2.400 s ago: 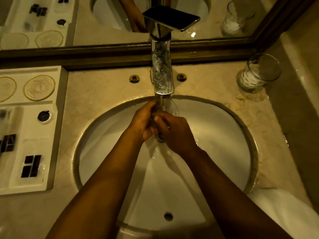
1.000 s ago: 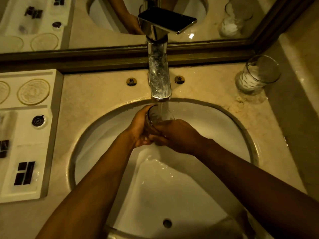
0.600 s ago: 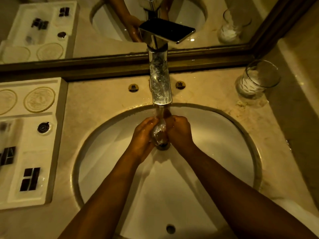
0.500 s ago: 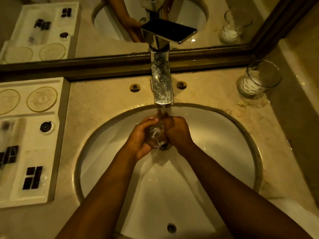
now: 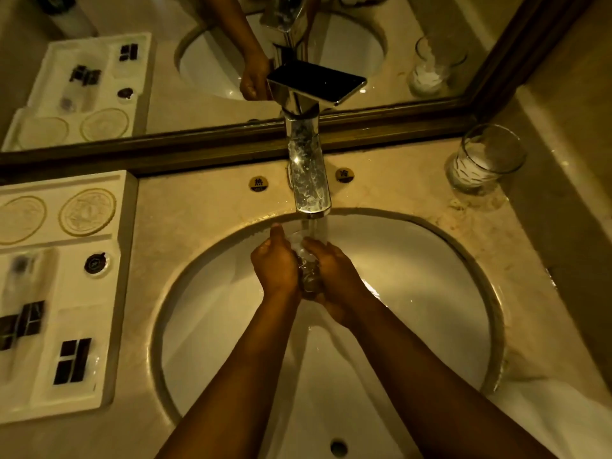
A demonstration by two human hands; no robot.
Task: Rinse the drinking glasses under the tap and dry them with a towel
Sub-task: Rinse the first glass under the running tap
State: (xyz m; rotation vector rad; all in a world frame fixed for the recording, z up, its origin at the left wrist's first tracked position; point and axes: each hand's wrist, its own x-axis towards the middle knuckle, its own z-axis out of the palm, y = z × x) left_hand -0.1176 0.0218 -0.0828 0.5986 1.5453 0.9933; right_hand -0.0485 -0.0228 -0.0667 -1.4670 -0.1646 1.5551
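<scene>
Marble counter surrounds the white basin (image 5: 430, 293). My left hand (image 5: 276, 270) and right hand (image 5: 334, 276) both wrap the drinking glass (image 5: 306, 266) at 12 o'clock under the tap (image 5: 309, 180). Wet glass can slip from my fingers and break.

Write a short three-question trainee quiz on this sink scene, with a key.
1. True or false: water is running from the tap.
2. Which hands grip the glass under the stream? A. left hand only B. right hand only C. both
3. Fill in: the second glass stands on the counter to the ____ of the tap.

Key: 1. True. 2. C: left hand and right hand both hold it over the sink. 3. Right.
</scene>
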